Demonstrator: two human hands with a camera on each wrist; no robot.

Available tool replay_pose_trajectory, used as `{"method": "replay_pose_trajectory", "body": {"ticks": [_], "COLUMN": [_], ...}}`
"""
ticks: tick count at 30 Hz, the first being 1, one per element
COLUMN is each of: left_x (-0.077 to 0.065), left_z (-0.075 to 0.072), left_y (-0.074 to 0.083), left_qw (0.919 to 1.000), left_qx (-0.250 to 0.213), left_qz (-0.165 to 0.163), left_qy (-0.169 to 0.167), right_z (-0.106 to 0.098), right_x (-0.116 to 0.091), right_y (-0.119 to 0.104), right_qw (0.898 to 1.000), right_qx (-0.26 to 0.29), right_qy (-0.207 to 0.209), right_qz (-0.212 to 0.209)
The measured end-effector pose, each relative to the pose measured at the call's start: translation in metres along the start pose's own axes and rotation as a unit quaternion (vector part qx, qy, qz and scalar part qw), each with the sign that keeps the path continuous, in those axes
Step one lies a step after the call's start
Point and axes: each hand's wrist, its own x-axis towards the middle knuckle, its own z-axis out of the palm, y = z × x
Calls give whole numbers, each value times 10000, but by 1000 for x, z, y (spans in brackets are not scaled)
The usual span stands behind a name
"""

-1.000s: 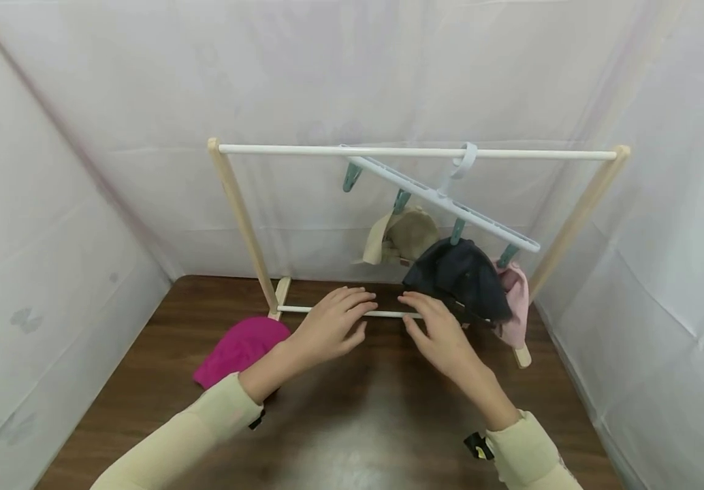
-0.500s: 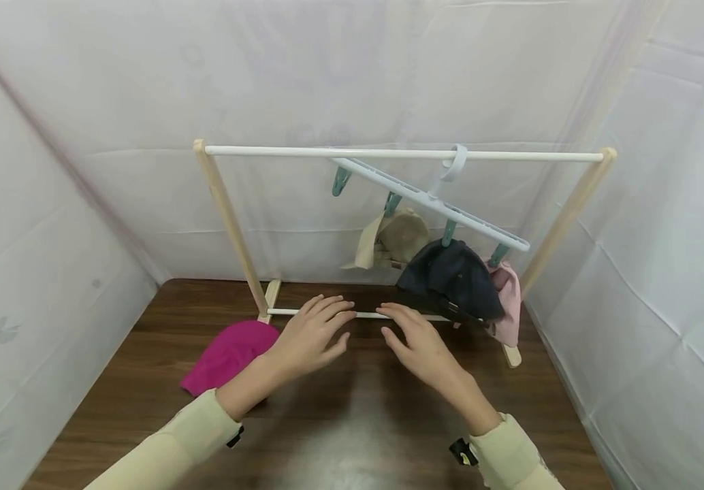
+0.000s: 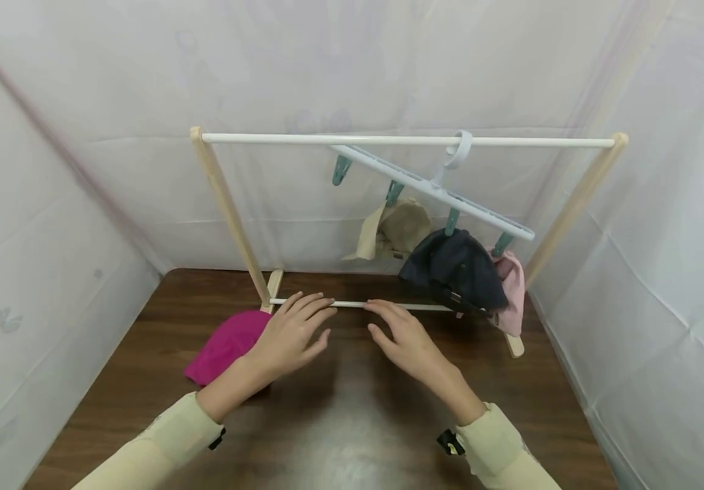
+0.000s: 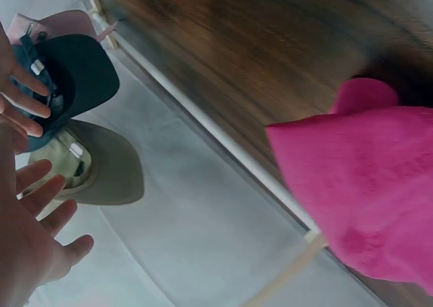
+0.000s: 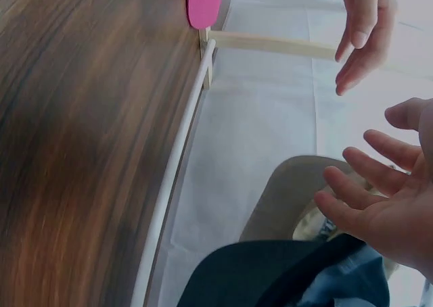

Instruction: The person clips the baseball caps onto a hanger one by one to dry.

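Note:
Both hands are held over the table with relaxed, spread fingers and nothing in them. My left hand (image 3: 291, 337) is nearest the magenta cap (image 3: 229, 346), which lies on the table at the left. The right hand (image 3: 410, 344) is in front of the dark navy cap (image 3: 456, 269), apart from it. A pale blue hanger (image 3: 432, 190) hooks over the rack's top bar and slants down to the right. Its teal clips hold a beige cap (image 3: 406, 226), the navy cap and a pink cap (image 3: 511, 292). The leftmost clip (image 3: 341, 170) holds nothing.
A rack with a white top bar (image 3: 266, 139), wooden posts (image 3: 229, 211) and a low white rod (image 3: 348, 304) stands across the back of the brown table (image 3: 352, 435). White cloth walls (image 3: 52, 272) enclose the table at the back and both sides.
Both hands have drifted left and drawn slightly apart, their fingers still relaxed. The head view has shifted a little. The hanger and the caps stay as they were.

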Motion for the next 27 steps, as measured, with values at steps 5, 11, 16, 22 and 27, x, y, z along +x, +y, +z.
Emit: {"method": "replay_pose_trajectory", "body": {"ticks": [5,11,16,22,27], "left_x": [-11,-28,-37,-47,-55], "left_z": [0,-2,-13,-32,-40], "left_y": [-7,-15,-27,-40,-45], "left_qw": [9998,9994,9978,9952,9946], "left_qx": [39,101,129,271,459], "left_qz": [-179,-315,-626,-904,-931], "left_qy": [29,59,188,277,3], "right_z": [9,24,32,45,56], "right_x": [4,2,0,0,0], "right_y": [-3,-4,-8,-15,-20], "right_qw": [9998,9989,9981,9965,9948], "right_qx": [124,357,419,383,389], "right_qy": [-68,-285,-422,-614,-764], "right_qz": [-148,-72,-140,-421,-554]}}
